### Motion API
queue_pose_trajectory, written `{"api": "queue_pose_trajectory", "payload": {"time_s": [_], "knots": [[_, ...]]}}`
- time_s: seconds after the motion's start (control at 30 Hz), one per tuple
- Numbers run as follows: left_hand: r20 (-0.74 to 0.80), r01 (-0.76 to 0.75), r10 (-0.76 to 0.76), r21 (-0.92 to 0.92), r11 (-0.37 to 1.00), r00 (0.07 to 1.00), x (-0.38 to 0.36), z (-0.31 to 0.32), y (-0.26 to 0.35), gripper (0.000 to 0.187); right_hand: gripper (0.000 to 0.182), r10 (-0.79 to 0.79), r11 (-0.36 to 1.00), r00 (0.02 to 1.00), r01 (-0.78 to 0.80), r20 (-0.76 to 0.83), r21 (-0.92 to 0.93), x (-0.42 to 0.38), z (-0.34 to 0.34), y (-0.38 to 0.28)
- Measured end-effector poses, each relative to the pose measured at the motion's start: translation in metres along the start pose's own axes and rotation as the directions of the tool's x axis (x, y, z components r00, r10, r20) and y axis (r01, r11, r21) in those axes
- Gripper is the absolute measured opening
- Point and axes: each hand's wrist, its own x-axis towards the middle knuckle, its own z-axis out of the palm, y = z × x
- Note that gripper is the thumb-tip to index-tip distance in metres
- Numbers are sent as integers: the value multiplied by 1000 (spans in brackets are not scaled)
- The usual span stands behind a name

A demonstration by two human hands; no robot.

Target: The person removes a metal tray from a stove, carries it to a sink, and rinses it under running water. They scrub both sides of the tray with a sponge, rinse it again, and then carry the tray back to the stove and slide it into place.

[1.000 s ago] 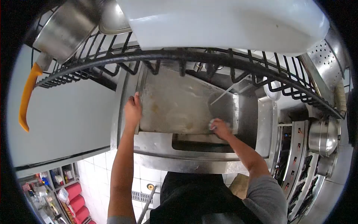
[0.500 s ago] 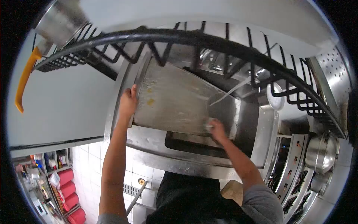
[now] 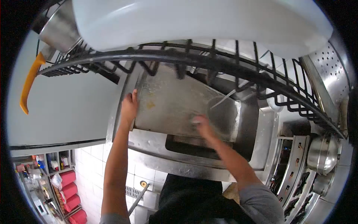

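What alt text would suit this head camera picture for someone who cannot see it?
A person's left hand grips the edge of a steel tray tilted over a sink, while the right hand presses on its surface. A black wire rack arches above.

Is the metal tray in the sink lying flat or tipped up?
Tipped up. The metal tray leans over the sink, its near edge above the basin; the left hand grips its left edge.

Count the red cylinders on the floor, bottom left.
3 show: red cylinders side by side at the lower left, top one, middle one, bottom one. More may be hidden past the frame's edge.
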Motion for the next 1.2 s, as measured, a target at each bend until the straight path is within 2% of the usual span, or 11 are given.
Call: {"api": "queue_pose_trajectory", "payload": {"time_s": [0.1,0.17,0.3,0.4,0.53,0.6,0.73,0.83,0.97,1.03,1.2], "knots": [[-32,-26,26,20,999,999,-2,4,-7,55,30,303,953,952,-302,40,-23,-36,-60,50],[-44,-33,33,1,999,999,2,5,-7,56,29,221,943,972,-234,-81,-238,-28,-45,46],[-42,-62,64,33,998,997,-1,7,-7,56,34,-201,972,979,204,36,-114,13,23,-94],[-44,-63,64,40,997,997,1,6,-9,56,36,-246,968,963,238,-107,-81,25,19,-51],[-57,-35,37,32,999,998,-1,5,-2,57,31,127,989,992,-128,-24,-72,-29,-44,20],[-51,-6,8,29,1000,999,-2,4,0,57,30,23,965,985,22,171,-260,-38,-52,17],[-61,-17,20,52,998,998,-5,1,5,56,29,-323,939,931,338,172,-67,5,33,-86],[-52,-29,29,11,1000,998,-2,1,2,56,37,-304,946,888,324,346,-2,28,31,-127],[-59,-24,20,-58,998,998,2,4,-4,57,24,-77,989,962,106,262,-100,-27,-33,-18],[-70,-2,-1,-33,999,998,1,7,-8,57,21,-95,912,964,184,247,-366,-55,-61,51],[-51,44,-47,-62,997,998,0,2,-5,57,25,-339,917,864,392,373,-76,-4,28,-70]]}}
